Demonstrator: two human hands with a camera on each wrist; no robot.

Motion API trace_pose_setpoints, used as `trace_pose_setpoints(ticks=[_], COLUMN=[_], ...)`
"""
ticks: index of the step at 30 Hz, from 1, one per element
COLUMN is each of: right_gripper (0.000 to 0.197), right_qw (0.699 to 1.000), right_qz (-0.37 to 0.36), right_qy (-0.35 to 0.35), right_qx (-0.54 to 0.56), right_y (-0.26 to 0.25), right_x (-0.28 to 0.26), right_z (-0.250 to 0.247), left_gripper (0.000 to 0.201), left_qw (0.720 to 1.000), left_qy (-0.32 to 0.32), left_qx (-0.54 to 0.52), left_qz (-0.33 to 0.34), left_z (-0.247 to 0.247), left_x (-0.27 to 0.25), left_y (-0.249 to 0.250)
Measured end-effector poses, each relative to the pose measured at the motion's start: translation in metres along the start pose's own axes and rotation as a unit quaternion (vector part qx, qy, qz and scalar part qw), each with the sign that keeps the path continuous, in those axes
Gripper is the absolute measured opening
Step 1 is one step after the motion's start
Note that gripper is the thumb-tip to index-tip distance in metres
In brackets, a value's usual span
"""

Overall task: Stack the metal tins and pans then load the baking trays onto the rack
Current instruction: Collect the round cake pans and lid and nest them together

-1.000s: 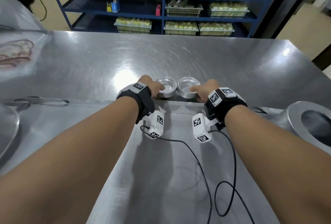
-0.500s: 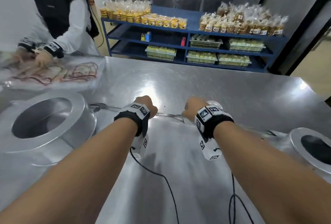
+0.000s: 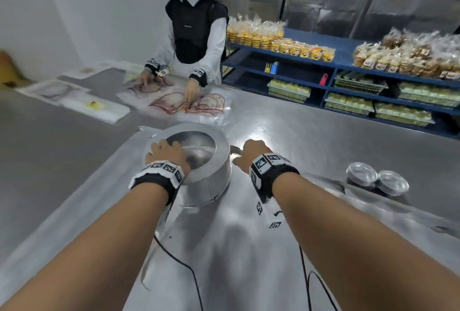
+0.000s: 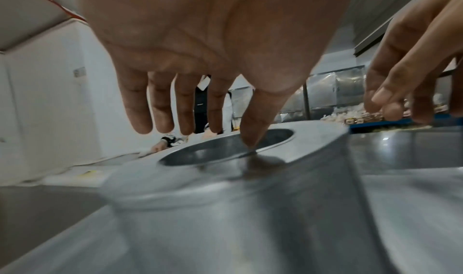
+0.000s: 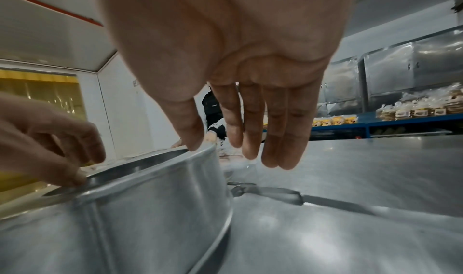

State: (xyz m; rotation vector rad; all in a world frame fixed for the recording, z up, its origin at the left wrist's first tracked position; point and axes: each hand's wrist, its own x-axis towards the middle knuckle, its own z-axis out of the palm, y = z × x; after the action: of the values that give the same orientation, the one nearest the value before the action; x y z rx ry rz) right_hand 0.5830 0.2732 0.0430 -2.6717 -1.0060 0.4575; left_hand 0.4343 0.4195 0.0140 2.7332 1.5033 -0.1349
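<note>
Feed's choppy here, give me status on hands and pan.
Left hand open, thumb on round pan rim. Right hand open beside it. Small tins stacked right. Nothing blocking.

Bare forearms wear black wristbands (image 3: 154, 181) with white coded tags and trailing black cables (image 3: 184, 268).

round tin and small pans

the big round metal tin (image 3: 209, 181) sits upright on the counter (image 3: 323, 141) before me, its flat top cut with a wide circular opening. off to my right, two stacks of small shallow pans (image 3: 377, 179) rest side by side, touching.
</note>
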Motion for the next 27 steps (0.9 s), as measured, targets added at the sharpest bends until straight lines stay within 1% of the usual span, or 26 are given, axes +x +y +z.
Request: trace_pose_setpoints(ticks=[2,5,6,9,11,12,15,17,20,22,24,25,27], right_gripper=[0.027,0.041,0.046,0.052,0.056,0.055,0.045,0.046,0.06,0.062,0.063,0.063,0.062], right_qw=[1.0,0.998,0.998,0.996,0.994,0.993,0.992,0.99,0.982,0.971,0.962,0.96,0.953], right_qz=[0.009,0.036,0.04,0.06,0.081,0.088,0.094,0.101,0.125,0.146,0.158,0.157,0.159], right_qy=[-0.006,0.005,0.01,0.016,0.023,0.025,0.026,0.033,0.04,0.05,0.066,0.073,0.094], right_qx=[0.022,0.049,0.056,0.063,0.071,0.077,0.085,0.094,0.138,0.183,0.211,0.222,0.24], right_y=[-0.017,-0.037,-0.042,-0.055,-0.06,-0.062,-0.064,-0.063,-0.056,-0.047,-0.038,-0.033,-0.018], right_x=[0.008,0.019,0.022,0.029,0.034,0.037,0.038,0.032,0.018,0.005,-0.009,-0.019,-0.042], right_z=[0.014,0.034,0.039,0.048,0.053,0.055,0.055,0.049,0.041,0.032,0.023,0.016,0.003], left_gripper=[0.053,0.057,0.055,0.035,0.029,0.029,0.032,0.033,0.044,0.057,0.066,0.073,0.095], left_qw=[1.0,0.998,0.997,0.989,0.982,0.979,0.968,0.959,0.946,0.937,0.927,0.923,0.918], left_qy=[0.005,-0.013,-0.027,-0.058,-0.054,-0.051,-0.05,-0.052,-0.044,-0.055,-0.068,-0.075,-0.089], left_qx=[0.007,-0.013,-0.027,-0.123,-0.174,-0.19,-0.234,-0.26,-0.298,-0.317,-0.339,-0.348,-0.359], left_qz=[-0.02,-0.058,-0.061,-0.049,-0.05,-0.055,-0.077,-0.096,-0.118,-0.137,-0.146,-0.147,-0.141], left_z=[0.009,0.016,0.018,0.024,0.025,0.026,0.022,0.019,0.008,-0.004,-0.013,-0.016,-0.017], left_x=[0.009,0.021,0.025,0.034,0.038,0.039,0.037,0.033,0.022,0.008,-0.003,-0.009,-0.021], left_y=[-0.027,-0.054,-0.06,-0.068,-0.069,-0.069,-0.071,-0.072,-0.068,-0.063,-0.058,-0.054,-0.048])
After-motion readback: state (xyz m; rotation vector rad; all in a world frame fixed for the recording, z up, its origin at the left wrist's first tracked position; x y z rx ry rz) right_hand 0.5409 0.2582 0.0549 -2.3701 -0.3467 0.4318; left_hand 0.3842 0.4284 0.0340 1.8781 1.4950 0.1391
